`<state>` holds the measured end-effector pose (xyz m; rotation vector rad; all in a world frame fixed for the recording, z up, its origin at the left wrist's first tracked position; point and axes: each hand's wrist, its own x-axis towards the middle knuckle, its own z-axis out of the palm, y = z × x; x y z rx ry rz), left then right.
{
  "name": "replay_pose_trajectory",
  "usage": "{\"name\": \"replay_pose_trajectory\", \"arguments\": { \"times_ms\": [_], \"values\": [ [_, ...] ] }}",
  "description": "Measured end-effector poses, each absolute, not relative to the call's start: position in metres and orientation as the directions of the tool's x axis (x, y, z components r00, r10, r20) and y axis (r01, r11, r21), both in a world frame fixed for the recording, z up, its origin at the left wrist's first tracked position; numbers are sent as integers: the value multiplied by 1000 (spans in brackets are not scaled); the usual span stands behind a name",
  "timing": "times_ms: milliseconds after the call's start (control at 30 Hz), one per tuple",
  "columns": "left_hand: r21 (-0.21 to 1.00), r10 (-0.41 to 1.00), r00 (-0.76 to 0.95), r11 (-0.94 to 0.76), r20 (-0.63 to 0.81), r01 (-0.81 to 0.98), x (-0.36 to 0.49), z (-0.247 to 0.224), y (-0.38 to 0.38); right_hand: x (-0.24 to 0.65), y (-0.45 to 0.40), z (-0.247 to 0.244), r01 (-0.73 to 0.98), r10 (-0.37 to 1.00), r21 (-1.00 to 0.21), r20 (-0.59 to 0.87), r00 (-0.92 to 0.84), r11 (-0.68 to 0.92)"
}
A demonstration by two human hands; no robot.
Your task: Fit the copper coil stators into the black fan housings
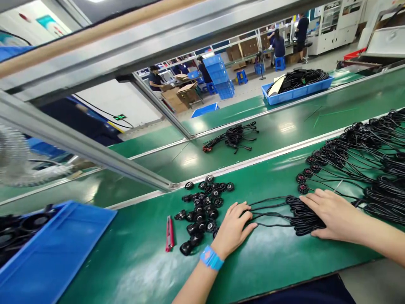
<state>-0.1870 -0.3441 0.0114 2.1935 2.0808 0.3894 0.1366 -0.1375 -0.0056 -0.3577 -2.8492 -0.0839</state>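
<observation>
Head view: cable bundle, black, lies on the green surface before the person, strands trailing left. Right hand: grip closed on the bundle's right part, thumb on the near side, fingers on the far. Left hand: palm down over the strand ends, fingers bent; cannot tell whether its grip is closed. Blue wristband on that wrist. Just left, black round parts in a heap; past them, a red cutter. Right side: more bundled cables. Far left: blue bin with black parts. Beyond the pale rail, another cable bunch; farther, a blue tray heaped with cables.
</observation>
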Motion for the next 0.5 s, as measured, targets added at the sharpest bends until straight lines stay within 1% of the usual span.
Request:
{"name": "replay_pose_trajectory", "arguments": {
  "times_ms": [133,233,300,367,467,500],
  "values": [
    [230,995,16,-39,103,972,-167,25,-383,140,-133,-1,170,176,-46,258,-950,984],
    [233,998,29,-41,55,972,-158,38,-402,150,-123,10,87,108,-87,274,-956,992],
    [225,998,-16,3,54,974,-161,46,-399,151,-107,20,84,118,-133,272,-955,988],
    [175,986,-134,116,96,978,-171,51,-379,146,-91,26,127,166,-148,291,-942,981],
    [4,931,-320,324,178,946,-195,49,-332,140,-83,16,154,206,-190,297,-932,970],
    [-12,918,-350,359,188,933,-203,44,-317,140,-85,7,141,202,-213,297,-933,967]
  ]
}}
